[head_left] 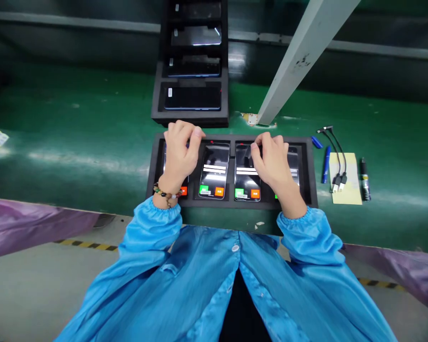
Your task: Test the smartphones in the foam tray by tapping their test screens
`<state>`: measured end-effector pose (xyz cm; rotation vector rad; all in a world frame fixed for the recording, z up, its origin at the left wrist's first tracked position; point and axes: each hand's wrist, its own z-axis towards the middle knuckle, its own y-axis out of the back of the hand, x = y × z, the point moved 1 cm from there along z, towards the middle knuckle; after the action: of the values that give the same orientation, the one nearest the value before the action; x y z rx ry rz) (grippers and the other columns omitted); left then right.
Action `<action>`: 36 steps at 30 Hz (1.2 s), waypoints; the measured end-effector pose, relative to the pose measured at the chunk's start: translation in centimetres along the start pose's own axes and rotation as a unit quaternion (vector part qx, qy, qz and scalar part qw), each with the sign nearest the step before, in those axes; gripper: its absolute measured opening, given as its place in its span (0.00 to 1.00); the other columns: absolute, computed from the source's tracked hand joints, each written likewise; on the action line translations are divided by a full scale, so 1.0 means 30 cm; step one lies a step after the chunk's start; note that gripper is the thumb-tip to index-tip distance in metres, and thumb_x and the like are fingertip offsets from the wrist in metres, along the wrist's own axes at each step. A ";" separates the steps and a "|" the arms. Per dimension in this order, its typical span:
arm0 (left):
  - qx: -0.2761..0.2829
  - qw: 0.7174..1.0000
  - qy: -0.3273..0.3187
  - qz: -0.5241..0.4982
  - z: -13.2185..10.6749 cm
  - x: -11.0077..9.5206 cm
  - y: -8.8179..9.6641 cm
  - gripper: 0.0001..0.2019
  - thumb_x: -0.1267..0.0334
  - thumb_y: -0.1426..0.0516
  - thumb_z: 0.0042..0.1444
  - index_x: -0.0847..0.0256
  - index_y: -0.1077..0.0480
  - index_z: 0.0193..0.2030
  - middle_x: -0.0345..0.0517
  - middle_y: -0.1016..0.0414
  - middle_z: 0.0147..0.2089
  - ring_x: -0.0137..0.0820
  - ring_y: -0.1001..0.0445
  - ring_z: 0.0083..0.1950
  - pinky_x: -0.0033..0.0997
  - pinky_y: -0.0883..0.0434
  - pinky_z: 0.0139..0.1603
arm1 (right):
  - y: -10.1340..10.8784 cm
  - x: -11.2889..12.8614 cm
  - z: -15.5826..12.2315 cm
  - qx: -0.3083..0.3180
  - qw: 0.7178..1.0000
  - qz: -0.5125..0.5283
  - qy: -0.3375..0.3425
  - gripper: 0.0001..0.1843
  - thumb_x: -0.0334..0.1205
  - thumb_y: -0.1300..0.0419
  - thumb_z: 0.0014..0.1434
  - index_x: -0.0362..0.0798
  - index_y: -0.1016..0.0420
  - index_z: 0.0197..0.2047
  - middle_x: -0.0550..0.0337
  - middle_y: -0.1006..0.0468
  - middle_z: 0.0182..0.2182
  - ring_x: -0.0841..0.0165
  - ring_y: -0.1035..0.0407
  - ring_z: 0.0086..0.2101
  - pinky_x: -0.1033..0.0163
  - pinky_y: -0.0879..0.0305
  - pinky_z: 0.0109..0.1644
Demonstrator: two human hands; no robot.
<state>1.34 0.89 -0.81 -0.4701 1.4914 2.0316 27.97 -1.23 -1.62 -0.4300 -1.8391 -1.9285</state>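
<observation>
A black foam tray (231,204) lies lengthwise before me, with several smartphones in its slots. My left hand (181,152) is curled over the leftmost phone (184,183), covering most of it; its fingertips are hidden. Beside it lies a lit phone (214,173) with green and orange squares on screen. My right hand (273,159) bends its fingers over the tray's far side, its thumb at the upper part of another lit phone (247,180). Under that hand and wrist, the rightmost phone (294,166) is partly covered. Whether either hand grips anything is hidden.
A second foam tray (190,115) with several dark phones stands beyond. A grey post (299,61) slants up behind. To the right lie a blue pen (326,164), its cap (316,142), short cables (337,156), yellow paper (349,190) and a marker (364,180).
</observation>
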 end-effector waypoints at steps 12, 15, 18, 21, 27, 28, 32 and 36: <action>-0.037 0.999 0.020 0.002 -0.059 0.029 0.159 0.23 0.45 0.52 0.81 0.51 0.18 0.51 0.47 0.17 0.53 0.46 0.22 0.60 0.54 0.32 0.69 | 0.030 0.003 -0.020 -0.019 0.998 0.049 -0.021 0.21 0.55 0.56 0.78 0.55 0.28 0.55 0.48 0.17 0.53 0.48 0.30 0.53 0.38 0.39 0.62; -0.052 0.998 0.032 0.009 -0.137 0.089 0.231 0.20 0.48 0.49 0.80 0.52 0.17 0.54 0.47 0.15 0.56 0.46 0.21 0.62 0.56 0.31 0.70 | 0.044 -0.030 -0.051 -0.022 0.999 0.037 -0.026 0.20 0.53 0.54 0.78 0.55 0.26 0.59 0.49 0.16 0.56 0.48 0.30 0.58 0.37 0.40 0.65; -0.074 0.995 0.063 0.006 -0.242 0.165 0.264 0.16 0.48 0.45 0.77 0.48 0.16 0.54 0.46 0.15 0.58 0.48 0.21 0.64 0.61 0.30 0.72 | 0.093 -0.102 -0.215 -0.126 0.991 0.018 -0.042 0.24 0.49 0.57 0.79 0.55 0.22 0.61 0.48 0.17 0.59 0.49 0.29 0.64 0.37 0.40 0.70; -0.086 0.993 0.075 0.011 -0.345 0.204 0.253 0.12 0.50 0.40 0.73 0.41 0.14 0.52 0.42 0.17 0.63 0.51 0.23 0.66 0.65 0.28 0.71 | 0.108 -0.183 -0.421 -0.178 0.983 0.024 -0.037 0.22 0.47 0.53 0.78 0.57 0.18 0.57 0.50 0.14 0.52 0.50 0.25 0.62 0.37 0.37 0.69; -0.112 0.992 0.060 0.026 -0.411 0.198 0.196 0.13 0.49 0.40 0.72 0.43 0.12 0.47 0.43 0.15 0.60 0.52 0.22 0.65 0.66 0.26 0.69 | 0.049 -0.243 -0.608 -0.134 0.990 -0.034 -0.027 0.22 0.49 0.51 0.75 0.59 0.14 0.52 0.50 0.12 0.50 0.47 0.21 0.59 0.33 0.35 0.65; -0.125 0.989 0.070 0.030 -0.407 0.200 0.193 0.14 0.48 0.40 0.72 0.45 0.12 0.47 0.45 0.15 0.60 0.51 0.22 0.65 0.66 0.25 0.69 | 0.039 -0.230 -0.606 -0.143 0.989 -0.033 -0.025 0.23 0.49 0.52 0.75 0.59 0.14 0.52 0.50 0.12 0.49 0.46 0.21 0.59 0.33 0.35 0.66; -0.147 0.981 0.129 -0.010 -0.400 0.233 0.196 0.16 0.46 0.39 0.73 0.50 0.15 0.55 0.48 0.17 0.62 0.47 0.20 0.66 0.60 0.23 0.70 | -0.004 -0.119 -0.547 -0.089 0.995 -0.003 0.047 0.24 0.47 0.53 0.75 0.60 0.15 0.57 0.51 0.11 0.50 0.47 0.22 0.61 0.34 0.37 0.66; -0.103 0.968 0.205 -0.105 -0.430 0.283 0.198 0.23 0.44 0.37 0.71 0.51 0.21 0.66 0.48 0.18 0.66 0.45 0.19 0.64 0.53 0.20 0.68 | -0.039 -0.006 -0.484 0.031 0.991 0.026 0.129 0.22 0.41 0.49 0.75 0.62 0.19 0.64 0.54 0.11 0.53 0.49 0.26 0.67 0.37 0.39 0.66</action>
<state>-9.64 -10.60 -5.41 -1.1416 1.3829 2.0071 28.60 -15.64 -3.70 -0.1957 -1.6975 -1.7943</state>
